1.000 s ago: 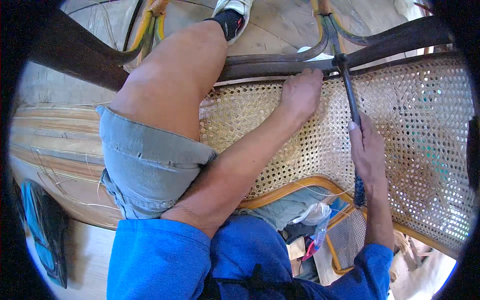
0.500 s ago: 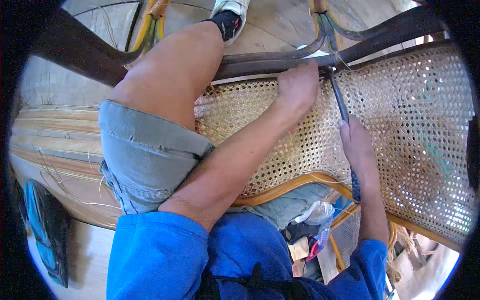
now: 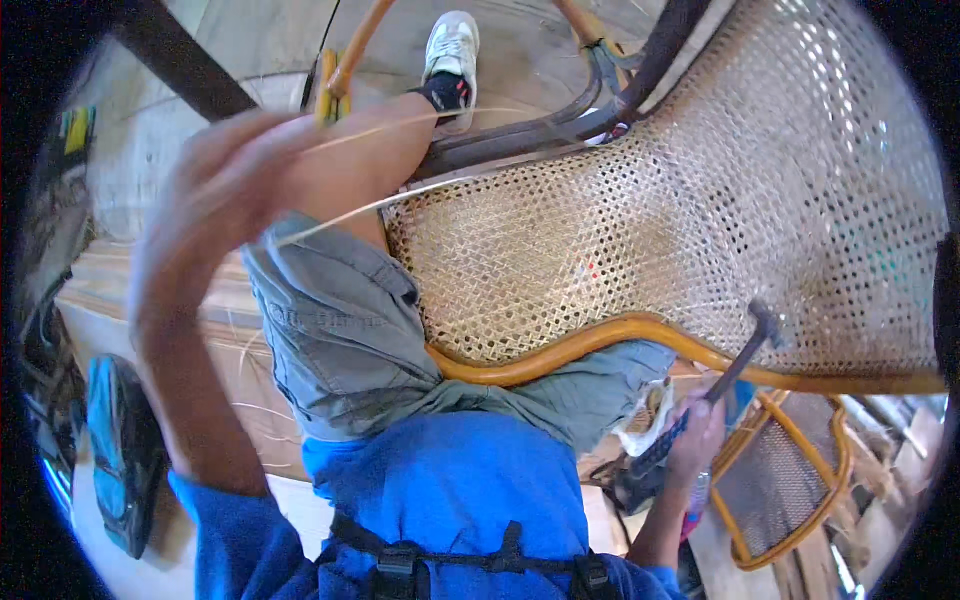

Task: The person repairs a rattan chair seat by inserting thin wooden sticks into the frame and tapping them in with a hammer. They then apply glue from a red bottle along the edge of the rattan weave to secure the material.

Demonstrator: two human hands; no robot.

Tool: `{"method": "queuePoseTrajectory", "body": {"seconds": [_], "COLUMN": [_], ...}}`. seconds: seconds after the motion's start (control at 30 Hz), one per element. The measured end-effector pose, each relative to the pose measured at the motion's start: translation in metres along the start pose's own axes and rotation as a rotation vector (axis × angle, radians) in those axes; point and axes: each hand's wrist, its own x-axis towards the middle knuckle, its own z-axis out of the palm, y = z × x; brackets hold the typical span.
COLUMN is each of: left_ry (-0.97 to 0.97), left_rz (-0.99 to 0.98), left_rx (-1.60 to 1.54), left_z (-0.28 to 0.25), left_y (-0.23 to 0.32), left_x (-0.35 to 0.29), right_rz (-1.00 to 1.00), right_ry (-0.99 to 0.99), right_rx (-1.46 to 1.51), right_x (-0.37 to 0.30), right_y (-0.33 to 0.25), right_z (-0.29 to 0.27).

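Observation:
In my right hand [image 3: 697,438] is a hammer [image 3: 734,372], gripped by its dark handle. Its head points up and away, over the chair's lower frame rail at the right. My left hand [image 3: 225,185] is raised at the left above my bent leg, its fingers smeared by motion. A pale cane strip [image 3: 400,192] runs from beside that hand across to the dark frame rail [image 3: 500,145]; whether the fingers hold it cannot be made out. The woven cane panel [image 3: 560,250], set in a curved rattan frame [image 3: 620,328], lies in front of me across my lap.
Wooden boards [image 3: 100,275] with loose cane strands lie at the left, near a blue and black bag [image 3: 120,450]. Another small rattan frame with mesh [image 3: 780,480] stands at the lower right among wood scraps. My shoe [image 3: 452,50] rests on the floor ahead.
My left hand has swung from the dark rail to the far left. My right hand has drawn the hammer back and down toward me. The cane panel now appears tilted differently.

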Motion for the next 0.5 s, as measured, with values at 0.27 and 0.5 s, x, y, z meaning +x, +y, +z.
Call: {"method": "queuePoseTrajectory", "body": {"seconds": [0.27,0.5], "left_ry": [0.306,0.318], "left_rz": [-0.177,0.287], "left_rx": [0.705,0.866], "left_z": [-0.130,-0.015], "left_y": [-0.052,-0.023], "left_x": [-0.094,-0.050], "right_rz": [0.177,0.321], "right_ry": [0.161,0.106], "right_rx": [-0.434,-0.474], "right_x": [-0.139,-0.184], "right_y": [0.190,0.214], "right_z": [0.008,0.034]}}
